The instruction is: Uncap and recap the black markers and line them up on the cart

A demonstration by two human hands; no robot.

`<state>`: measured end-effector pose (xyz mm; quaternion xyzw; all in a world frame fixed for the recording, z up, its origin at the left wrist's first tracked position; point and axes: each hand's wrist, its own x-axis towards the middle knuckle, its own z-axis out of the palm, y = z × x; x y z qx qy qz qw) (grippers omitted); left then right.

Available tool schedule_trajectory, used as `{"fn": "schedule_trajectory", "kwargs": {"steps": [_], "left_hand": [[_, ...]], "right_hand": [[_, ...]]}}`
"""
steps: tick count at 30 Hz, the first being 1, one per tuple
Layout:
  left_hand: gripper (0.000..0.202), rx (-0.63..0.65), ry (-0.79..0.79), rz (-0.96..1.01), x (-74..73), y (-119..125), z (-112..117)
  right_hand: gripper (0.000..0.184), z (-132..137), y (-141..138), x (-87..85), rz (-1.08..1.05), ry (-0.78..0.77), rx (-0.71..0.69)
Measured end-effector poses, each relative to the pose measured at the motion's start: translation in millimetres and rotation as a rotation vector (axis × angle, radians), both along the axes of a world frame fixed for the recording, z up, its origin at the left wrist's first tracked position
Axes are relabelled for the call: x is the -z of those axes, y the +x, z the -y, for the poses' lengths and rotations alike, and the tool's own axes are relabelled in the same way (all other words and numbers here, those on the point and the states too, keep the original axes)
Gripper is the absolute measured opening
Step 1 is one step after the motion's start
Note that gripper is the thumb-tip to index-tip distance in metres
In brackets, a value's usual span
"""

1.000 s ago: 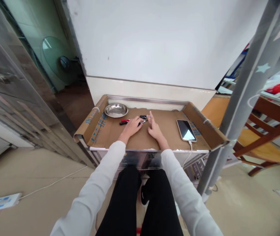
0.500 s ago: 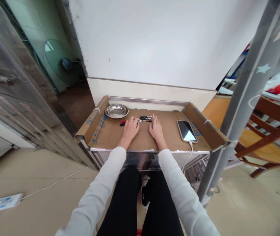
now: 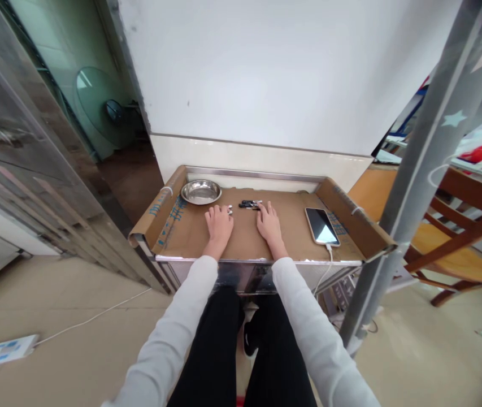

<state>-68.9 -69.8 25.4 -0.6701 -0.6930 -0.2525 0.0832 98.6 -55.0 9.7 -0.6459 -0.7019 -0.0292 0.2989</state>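
My left hand [image 3: 219, 225] lies palm down on the cardboard, its fingers spread over small items that are mostly hidden beneath it. Shiny silver ends [image 3: 230, 210] of them stick out beside its index finger. To the right, my right hand [image 3: 269, 222] also rests palm down, fingers apart. Its fingertips touch the right end of a small bunch of black-and-silver slim items [image 3: 249, 204], too small to name exactly. Between my hands there is a gap of bare cardboard.
A round steel dish [image 3: 201, 193] stands at the back left of the cardboard-lined tabletop [image 3: 249, 243]. A phone [image 3: 322, 226] with a white cable lies on the right. Folded cardboard walls [image 3: 353, 217] edge both sides. A grey pole [image 3: 410, 169] and a wooden chair [image 3: 456, 249] stand to the right.
My left hand has shifted left, away from the black-and-silver bunch, and now covers the red and black piece. Silver ends moved left with it. My right hand has hardly moved.
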Motion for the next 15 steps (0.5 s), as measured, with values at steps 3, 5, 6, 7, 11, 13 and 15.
{"fn": "schedule_trajectory", "kwargs": {"steps": [3,5,6,7,11,13,15], "left_hand": [[0.022,-0.021,-0.008,0.009,-1.2,0.7,0.6],[0.025,-0.004,-0.010,0.001,-2.3,0.9,1.0],[0.027,0.017,-0.009,-0.005,-2.6,0.8,1.0],[0.028,0.043,-0.004,-0.011,-2.8,0.8,0.7],[0.029,0.280,0.040,-0.044,-0.7,3.9,-4.7],[0.027,0.467,0.053,-0.074,0.5,9.8,-10.6],[0.028,0.589,0.050,-0.100,0.6,18.8,-17.8]], "right_hand": [[0.044,0.9,-0.3,-0.5,-0.004,0.012,-0.002],[0.044,1.0,-0.3,0.2,-0.010,0.030,-0.003],[0.044,0.8,-0.2,0.7,-0.011,0.037,-0.004],[0.043,0.4,-0.1,1.4,-0.009,0.043,-0.006],[0.038,-1.9,0.4,4.0,0.006,0.068,-0.009],[0.033,-2.5,0.3,4.4,0.015,0.086,-0.001],[0.027,-2.3,-0.4,3.7,0.033,0.087,0.022]]}}
